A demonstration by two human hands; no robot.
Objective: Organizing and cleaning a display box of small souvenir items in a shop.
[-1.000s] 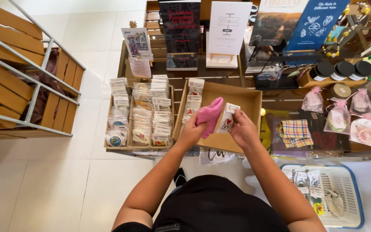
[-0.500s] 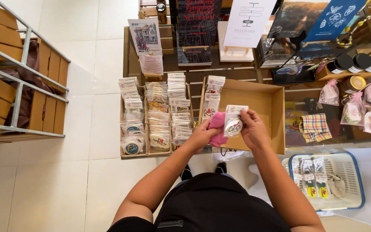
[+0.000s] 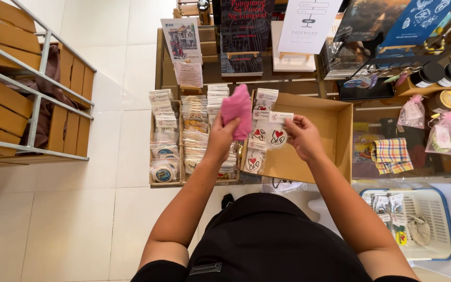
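- The left hand (image 3: 220,137) is raised over the display, its fingers (image 3: 229,121) pressed together around a pink cloth (image 3: 237,108) that stands up out of the grip.
- The right hand (image 3: 303,137) sits just at 3 o'clock of the left, its fingers (image 3: 294,124) pinching the top card of a small clear packet (image 3: 276,133) that holds a round sticker with a red heart.
- The packet hangs between the two hands, over the left edge of an open cardboard box (image 3: 335,141).
- More heart packets (image 3: 257,151) stand in a row along the box's left inner wall, below and beside the held one.
- At 9 o'clock of the hands, a low tray (image 3: 155,184) holds rows of other small bagged items, standing upright and packed close.
- At 3 o'clock of the box lies a folded plaid cloth (image 3: 391,155); whether it touches the box is hard to tell.
- At 5 o'clock a white basket with a blue rim (image 3: 444,230) holds a few small packets.
- At 12 o'clock, upright printed cards and books (image 3: 246,36) stand on the desk (image 3: 298,83).
- At 9 to 10 o'clock, well apart, a wooden slatted rack with a metal frame (image 3: 37,104) stands on the tiled floor (image 3: 79,224).
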